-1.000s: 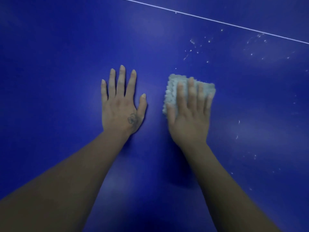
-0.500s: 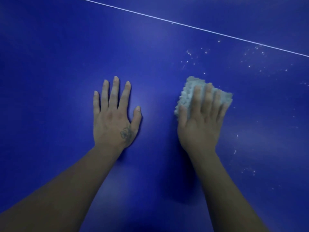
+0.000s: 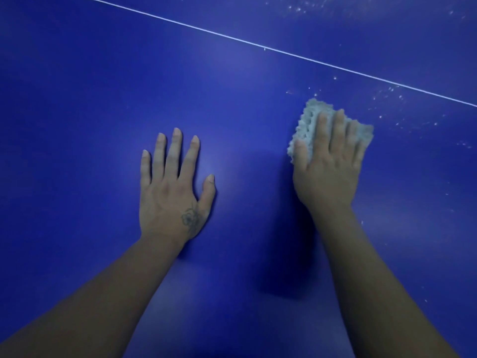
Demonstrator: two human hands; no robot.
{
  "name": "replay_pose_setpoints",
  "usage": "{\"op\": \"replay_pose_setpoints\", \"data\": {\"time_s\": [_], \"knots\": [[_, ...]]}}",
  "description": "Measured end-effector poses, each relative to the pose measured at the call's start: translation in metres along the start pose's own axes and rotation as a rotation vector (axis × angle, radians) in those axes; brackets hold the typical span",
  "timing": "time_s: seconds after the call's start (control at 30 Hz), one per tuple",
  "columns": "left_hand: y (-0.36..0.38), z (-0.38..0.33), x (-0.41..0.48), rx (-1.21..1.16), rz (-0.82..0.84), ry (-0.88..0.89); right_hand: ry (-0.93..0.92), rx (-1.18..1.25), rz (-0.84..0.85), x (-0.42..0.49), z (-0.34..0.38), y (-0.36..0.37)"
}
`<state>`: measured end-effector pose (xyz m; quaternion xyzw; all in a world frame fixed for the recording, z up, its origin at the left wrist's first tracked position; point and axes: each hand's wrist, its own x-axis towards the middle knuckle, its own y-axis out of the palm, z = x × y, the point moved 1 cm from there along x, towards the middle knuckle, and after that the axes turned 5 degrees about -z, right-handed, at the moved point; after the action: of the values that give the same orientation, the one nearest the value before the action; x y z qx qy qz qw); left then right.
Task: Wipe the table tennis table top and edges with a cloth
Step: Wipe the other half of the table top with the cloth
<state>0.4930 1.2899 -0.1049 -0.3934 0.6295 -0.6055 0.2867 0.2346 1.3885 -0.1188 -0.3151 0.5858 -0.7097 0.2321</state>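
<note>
The blue table tennis table top (image 3: 77,99) fills the whole view. A folded pale, nubby cloth (image 3: 308,120) lies on it at the right. My right hand (image 3: 329,164) presses flat on the cloth with straight fingers; the cloth shows beyond the fingertips and beside the thumb. To its left, my left hand (image 3: 174,187) rests palm down on the bare blue surface with fingers spread, holding nothing. The two hands are about a hand's width apart.
A thin white line (image 3: 232,37) crosses the table diagonally from the upper left to the right edge of the view. White specks and dust (image 3: 402,112) are scattered to the right of the cloth and in the top right corner.
My right hand has slid the cloth to the right, toward the white specks. My left hand stays flat in the same spot on the table.
</note>
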Motion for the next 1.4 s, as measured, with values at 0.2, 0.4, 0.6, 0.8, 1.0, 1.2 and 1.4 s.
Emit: {"op": "replay_pose_setpoints", "data": {"time_s": [0.2,0.4,0.6,0.8,1.0,1.2,1.4], "knots": [[0.001,0.0,0.001,-0.017,-0.03,0.003,-0.198,0.062,0.036,0.025,0.103,0.009],[0.0,0.0,0.001,-0.011,-0.019,-0.001,-0.207,0.076,0.114,0.093,0.108,0.019],[-0.001,-0.001,0.001,-0.025,-0.009,-0.007,0.012,0.022,0.051,0.09,-0.012,0.004],[0.0,-0.002,0.001,-0.001,0.01,-0.008,0.215,-0.008,0.095,0.069,-0.019,-0.002],[-0.001,-0.005,0.002,-0.014,-0.013,-0.01,-0.098,0.007,0.15,0.081,0.098,0.012],[-0.001,-0.004,0.001,-0.021,-0.019,-0.007,-0.156,0.041,0.122,0.104,0.072,0.018],[-0.001,-0.004,0.001,-0.029,-0.024,-0.003,0.14,-0.075,0.041,0.102,-0.064,0.002]]}}
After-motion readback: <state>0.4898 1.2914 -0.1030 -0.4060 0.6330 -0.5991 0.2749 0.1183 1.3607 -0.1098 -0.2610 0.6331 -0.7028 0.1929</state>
